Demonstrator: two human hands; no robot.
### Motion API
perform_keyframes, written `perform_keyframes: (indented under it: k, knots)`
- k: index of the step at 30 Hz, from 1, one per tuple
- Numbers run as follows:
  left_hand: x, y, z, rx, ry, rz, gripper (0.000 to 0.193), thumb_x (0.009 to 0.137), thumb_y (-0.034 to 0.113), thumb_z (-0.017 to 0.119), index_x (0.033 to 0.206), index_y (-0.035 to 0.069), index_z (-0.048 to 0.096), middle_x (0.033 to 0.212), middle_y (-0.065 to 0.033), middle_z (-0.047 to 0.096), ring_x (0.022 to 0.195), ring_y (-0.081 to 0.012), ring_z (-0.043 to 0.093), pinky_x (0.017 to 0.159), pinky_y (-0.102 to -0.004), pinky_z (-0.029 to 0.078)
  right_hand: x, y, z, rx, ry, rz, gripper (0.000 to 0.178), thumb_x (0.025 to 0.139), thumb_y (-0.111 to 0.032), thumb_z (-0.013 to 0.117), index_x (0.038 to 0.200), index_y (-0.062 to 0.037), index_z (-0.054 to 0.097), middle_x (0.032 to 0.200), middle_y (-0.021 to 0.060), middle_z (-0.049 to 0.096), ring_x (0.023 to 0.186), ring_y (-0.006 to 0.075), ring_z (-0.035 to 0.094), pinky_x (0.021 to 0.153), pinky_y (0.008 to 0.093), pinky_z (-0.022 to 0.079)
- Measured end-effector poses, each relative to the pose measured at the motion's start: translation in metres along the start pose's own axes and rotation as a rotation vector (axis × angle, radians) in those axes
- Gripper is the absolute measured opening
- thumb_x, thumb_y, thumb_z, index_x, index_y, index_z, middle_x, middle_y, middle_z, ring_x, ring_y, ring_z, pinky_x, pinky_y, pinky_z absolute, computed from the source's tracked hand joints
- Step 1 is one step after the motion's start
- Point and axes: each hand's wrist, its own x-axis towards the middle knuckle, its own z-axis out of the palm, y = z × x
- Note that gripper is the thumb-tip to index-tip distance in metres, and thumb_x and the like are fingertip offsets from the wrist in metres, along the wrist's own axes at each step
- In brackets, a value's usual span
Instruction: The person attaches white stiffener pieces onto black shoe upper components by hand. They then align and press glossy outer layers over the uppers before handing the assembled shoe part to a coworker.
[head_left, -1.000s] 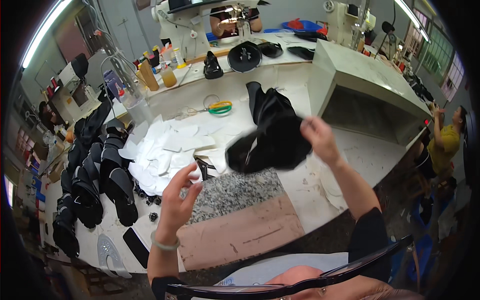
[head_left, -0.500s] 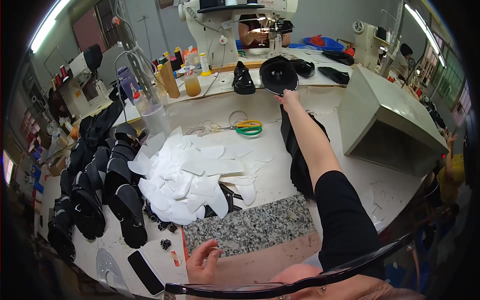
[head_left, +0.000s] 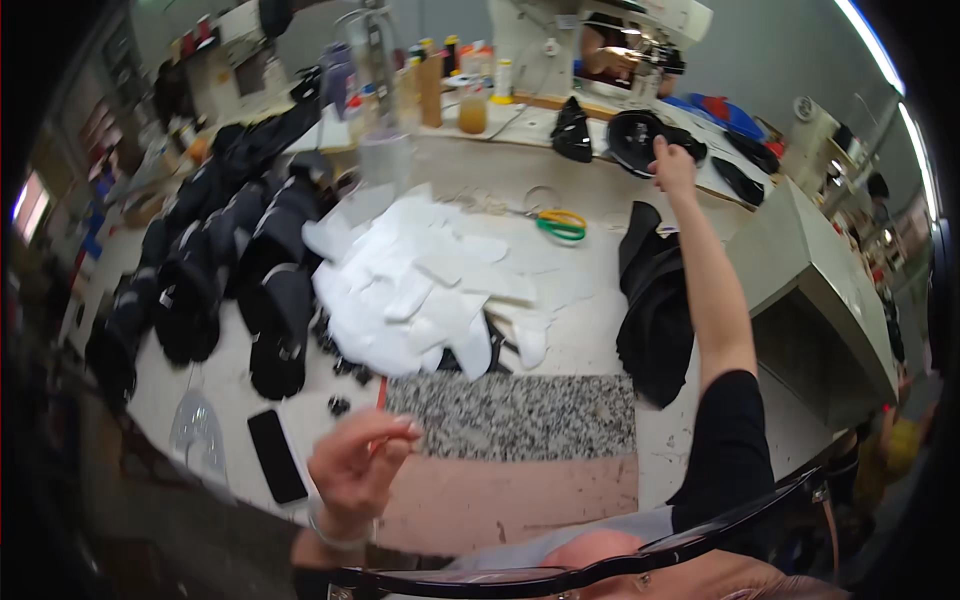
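Note:
At the far right of the table, my right hand (head_left: 675, 166) is closed on the near edge of a glossy black shoe upper (head_left: 630, 138). My arm stretches out over a dark bundle of black pieces (head_left: 655, 320). Closer to me, my left hand (head_left: 358, 468) hovers by the left end of a speckled stone slab (head_left: 520, 420). Its fingers are loosely curled, the thumb stands apart from the forefinger, and I see nothing held. A big heap of white cut pieces (head_left: 420, 280) lies between the hands, beyond the slab.
Black shoe uppers (head_left: 275, 340) are piled in rows at left. A phone (head_left: 277, 457) lies near the front edge. Scissors (head_left: 562, 226) with yellow-green handles lie beyond the heap. A grey metal box (head_left: 800, 260) stands at right. Behind a sewing machine (head_left: 540, 50), another person's hands (head_left: 610, 60) show.
My left hand has risen and moved left from the slab's front edge. My right hand still grips the shoe upper, now tipped differently. The whole view has shifted, so the table sits differently.

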Motion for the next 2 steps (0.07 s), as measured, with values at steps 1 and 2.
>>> perform_keyframes:
  k: [1,2]
  knots:
    - [0.016,0.013,0.004,0.033,-0.097,0.234,0.017,0.085,0.0,0.067,0.101,-0.005,0.064,0.089,-0.0172,0.067,0.074,-0.0216,0.063,0.067,-0.0298,0.051,-0.022,-0.014,-0.022,0.099,-0.087,-0.084,0.053,0.094,-0.053,0.048,0.09,-0.001,0.061,0.068,0.0092,0.063,0.042,0.0128,0.055,0.037,0.0261,0.041]
    - [0.026,0.033,0.004,-0.038,-0.201,0.381,0.017,0.085,0.001,0.067,0.101,-0.004,0.065,0.089,-0.0167,0.067,0.074,-0.0235,0.063,0.071,-0.0299,0.051,-0.027,-0.006,-0.021,0.315,-0.282,-0.213,0.047,0.092,-0.053,0.053,0.087,-0.007,0.062,0.069,0.01,0.067,0.041,0.0192,0.057,0.04,0.0298,0.045]
